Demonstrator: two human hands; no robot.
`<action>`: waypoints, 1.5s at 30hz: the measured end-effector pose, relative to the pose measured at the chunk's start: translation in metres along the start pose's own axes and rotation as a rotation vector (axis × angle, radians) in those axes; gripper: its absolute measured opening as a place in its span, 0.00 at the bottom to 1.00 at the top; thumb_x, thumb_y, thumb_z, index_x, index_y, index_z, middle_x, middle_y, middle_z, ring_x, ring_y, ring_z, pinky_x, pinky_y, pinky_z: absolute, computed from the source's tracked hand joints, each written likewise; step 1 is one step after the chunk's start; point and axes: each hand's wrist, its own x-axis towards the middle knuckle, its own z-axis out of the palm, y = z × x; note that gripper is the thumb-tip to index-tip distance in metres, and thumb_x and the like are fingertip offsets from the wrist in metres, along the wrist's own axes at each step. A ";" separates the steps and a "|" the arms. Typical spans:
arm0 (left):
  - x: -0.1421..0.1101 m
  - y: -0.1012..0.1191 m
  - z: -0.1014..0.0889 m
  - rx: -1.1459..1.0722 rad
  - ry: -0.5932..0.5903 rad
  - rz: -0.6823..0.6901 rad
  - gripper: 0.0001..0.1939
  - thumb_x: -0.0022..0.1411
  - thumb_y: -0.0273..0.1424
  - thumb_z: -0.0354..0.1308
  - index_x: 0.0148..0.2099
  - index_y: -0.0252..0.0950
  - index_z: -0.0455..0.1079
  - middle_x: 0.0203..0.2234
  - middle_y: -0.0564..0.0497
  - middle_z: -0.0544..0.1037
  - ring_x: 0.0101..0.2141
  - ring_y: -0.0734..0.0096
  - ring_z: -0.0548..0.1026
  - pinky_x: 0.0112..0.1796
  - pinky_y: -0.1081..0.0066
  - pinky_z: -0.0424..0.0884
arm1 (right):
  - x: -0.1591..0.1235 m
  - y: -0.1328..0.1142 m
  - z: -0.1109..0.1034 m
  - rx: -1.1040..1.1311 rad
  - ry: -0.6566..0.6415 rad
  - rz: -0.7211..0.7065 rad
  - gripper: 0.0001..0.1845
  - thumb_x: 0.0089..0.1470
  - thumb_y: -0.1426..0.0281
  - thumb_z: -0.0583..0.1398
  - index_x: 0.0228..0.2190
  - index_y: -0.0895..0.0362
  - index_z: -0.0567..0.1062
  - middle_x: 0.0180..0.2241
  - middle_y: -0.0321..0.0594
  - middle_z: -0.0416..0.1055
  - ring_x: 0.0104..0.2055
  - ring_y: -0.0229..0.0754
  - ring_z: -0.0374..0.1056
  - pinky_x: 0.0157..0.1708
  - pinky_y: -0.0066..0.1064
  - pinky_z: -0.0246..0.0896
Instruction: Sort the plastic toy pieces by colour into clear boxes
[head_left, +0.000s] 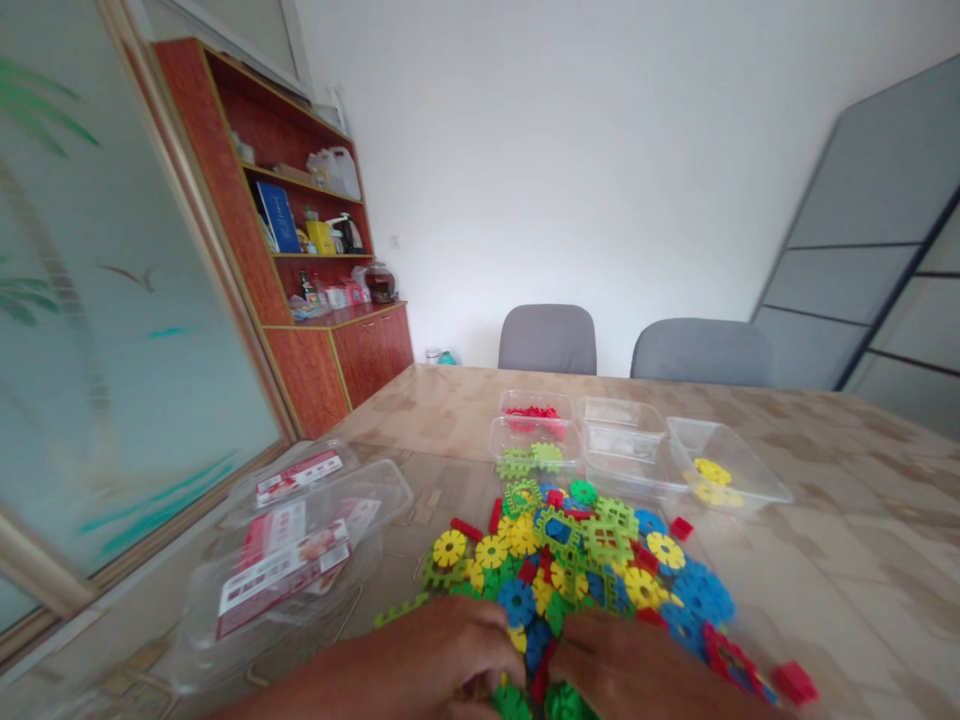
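Note:
A heap of plastic interlocking pieces (585, 560) in yellow, green, blue and red lies on the table in front of me. My left hand (427, 660) rests at the heap's near left edge with its fingers curled into the pieces. My right hand (637, 665) lies at the near right edge, fingers bent down among the pieces. What either hand grips is hidden. Beyond the heap stand clear tubs: one with red pieces (534, 411), one with light green pieces (532, 458), one with yellow pieces (712, 472), and an empty one (622, 440).
Clear plastic lids with red and white labels (300, 550) lie stacked at the left. Two grey chairs (547, 340) stand at the table's far side. A red wooden cabinet with shelves (300, 260) stands at the left wall. Loose red pieces (795, 682) lie at the right.

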 end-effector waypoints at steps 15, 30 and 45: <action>-0.001 -0.004 0.002 -0.031 -0.004 -0.056 0.19 0.50 0.22 0.68 0.42 0.42 0.66 0.41 0.57 0.70 0.42 0.67 0.69 0.37 0.77 0.61 | 0.009 0.001 0.005 -0.203 0.073 -0.012 0.04 0.49 0.77 0.60 0.28 0.57 0.73 0.27 0.39 0.75 0.27 0.42 0.72 0.21 0.27 0.60; 0.006 -0.008 0.001 -0.284 0.094 -0.185 0.09 0.48 0.21 0.56 0.33 0.37 0.65 0.26 0.58 0.66 0.27 0.76 0.65 0.25 0.79 0.54 | 0.012 -0.004 0.009 -0.331 0.073 -0.002 0.05 0.45 0.74 0.62 0.23 0.56 0.70 0.22 0.36 0.73 0.19 0.38 0.66 0.14 0.30 0.41; 0.020 -0.032 0.019 -0.515 0.285 -0.193 0.08 0.50 0.22 0.55 0.33 0.36 0.61 0.22 0.60 0.68 0.23 0.77 0.67 0.24 0.79 0.58 | 0.008 0.004 -0.030 0.292 0.029 0.239 0.21 0.38 0.86 0.64 0.33 0.53 0.73 0.35 0.32 0.75 0.38 0.40 0.70 0.38 0.27 0.61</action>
